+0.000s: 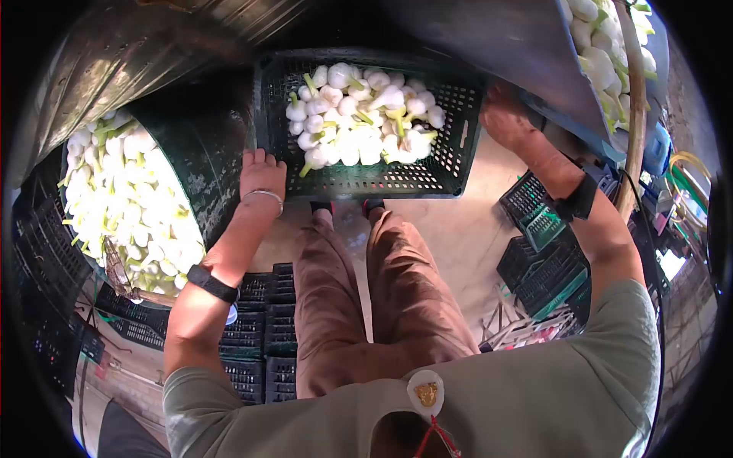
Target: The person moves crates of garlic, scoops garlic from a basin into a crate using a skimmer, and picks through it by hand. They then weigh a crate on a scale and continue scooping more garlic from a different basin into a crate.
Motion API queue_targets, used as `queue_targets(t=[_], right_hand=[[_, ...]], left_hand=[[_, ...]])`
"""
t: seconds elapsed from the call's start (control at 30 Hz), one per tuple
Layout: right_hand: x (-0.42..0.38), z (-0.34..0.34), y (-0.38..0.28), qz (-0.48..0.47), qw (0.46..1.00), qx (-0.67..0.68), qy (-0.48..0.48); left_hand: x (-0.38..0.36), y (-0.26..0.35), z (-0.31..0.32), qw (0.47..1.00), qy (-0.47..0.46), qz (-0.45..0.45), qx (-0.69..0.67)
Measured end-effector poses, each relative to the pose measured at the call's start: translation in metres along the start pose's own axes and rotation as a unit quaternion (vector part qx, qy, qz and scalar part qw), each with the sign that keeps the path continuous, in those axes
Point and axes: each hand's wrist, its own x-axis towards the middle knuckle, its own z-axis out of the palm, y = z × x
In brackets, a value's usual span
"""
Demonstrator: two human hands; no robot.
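A dark green plastic crate [343,183] with slotted walls is held level in front of me, with white garlic bulbs [351,114] with short green stems heaped inside. At its left side, my left hand [263,172] is closed on the near left corner, with knuckles showing. My right hand [504,118] is at the right end wall, its fingers partly hidden in shadow around the rim. Both wrists wear black bands, and a bracelet circles the left one.
At the left, a large container [202,153] stands beside a bright heap of garlic [130,198]. More garlic [603,61] lies upper right, by a wooden pole [634,114]. Black crates [244,328] are stacked lower left; other crates [546,267] stand on the right floor.
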Motion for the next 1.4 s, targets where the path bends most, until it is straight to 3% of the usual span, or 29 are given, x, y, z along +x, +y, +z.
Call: queue_targets(t=[0.07,0.13,0.17,0.23,0.3,0.37,0.43,0.5,0.57,0.6,0.63,0.7,0.77,0.87,0.97,1.03,1.13,1.2,1.23,1.3,1.37,1.4], right_hand=[[-0.005,0.007,0.003,0.041,0.99,0.051,0.122],[-0.003,0.01,-0.007,0.099,0.952,0.144,0.252],[-0.004,0.01,-0.02,0.074,0.935,0.217,0.27],[0.0,-0.011,-0.055,0.024,0.885,0.352,0.303],[0.012,0.005,-0.105,0.008,0.876,0.425,0.23],[0.037,0.034,-0.151,0.047,0.901,0.421,0.089],[0.052,0.047,-0.167,0.023,0.916,0.391,-0.087],[0.054,0.057,-0.179,0.008,0.911,0.359,-0.203],[0.04,0.07,-0.188,0.017,0.942,0.325,-0.085],[0.024,0.05,-0.174,0.083,0.926,0.368,-0.006],[0.012,0.06,-0.176,0.114,0.879,0.375,0.27],[-0.029,0.051,-0.16,0.067,0.911,0.401,0.07],[-0.069,0.052,-0.164,0.062,0.932,0.336,0.121],[-0.088,0.052,-0.17,0.048,0.92,0.38,0.086],[-0.066,0.019,-0.163,0.121,0.856,0.448,0.226],[-0.032,-0.028,-0.14,0.125,0.801,0.517,0.274],[0.066,-0.039,-0.139,0.121,0.787,0.518,0.314],[0.142,-0.023,-0.147,0.125,0.83,0.467,0.279],[0.159,-0.024,-0.141,0.084,0.877,0.434,0.19],[0.18,-0.009,-0.162,0.102,0.914,0.335,0.204],[0.162,0.003,-0.177,0.101,0.923,0.307,0.211],[0.148,0.006,-0.182,0.102,0.926,0.29,0.218]], left_hand=[[-0.009,-0.011,0.009,0.994,0.074,0.062,-0.055],[-0.008,-0.002,0.028,0.962,0.236,0.103,-0.088],[-0.007,0.003,0.036,0.935,0.316,0.121,-0.104],[0.003,0.02,0.034,0.937,0.287,0.149,-0.129],[0.02,0.038,0.035,0.942,0.239,0.154,-0.181],[0.043,0.042,0.038,0.973,0.164,0.081,-0.139],[0.063,0.041,0.037,0.993,0.048,0.001,-0.111],[0.074,0.036,0.054,0.996,0.043,-0.007,-0.074],[0.066,0.033,0.047,0.998,0.023,0.006,-0.064],[0.055,0.034,0.036,0.998,0.027,0.013,-0.047],[0.042,0.034,0.029,0.999,0.017,0.022,-0.035],[0.019,0.03,0.018,0.999,0.003,0.037,-0.008],[0.011,0.026,0.032,0.999,-0.011,0.031,0.011],[0.004,0.026,0.045,0.998,-0.01,0.026,-0.049],[0.007,0.039,0.04,0.938,0.261,0.083,-0.214],[0.031,0.058,0.028,0.92,0.327,0.131,-0.17],[0.092,0.088,0.002,0.924,0.328,0.162,-0.109],[0.136,0.089,0.01,0.934,0.32,0.145,-0.061],[0.155,0.086,0.019,0.939,0.314,0.136,-0.03],[0.165,0.079,0.029,0.948,0.287,0.138,-0.013],[0.148,0.069,0.023,0.956,0.241,0.161,-0.047],[0.142,0.067,0.025,0.95,0.261,0.161,-0.058]])
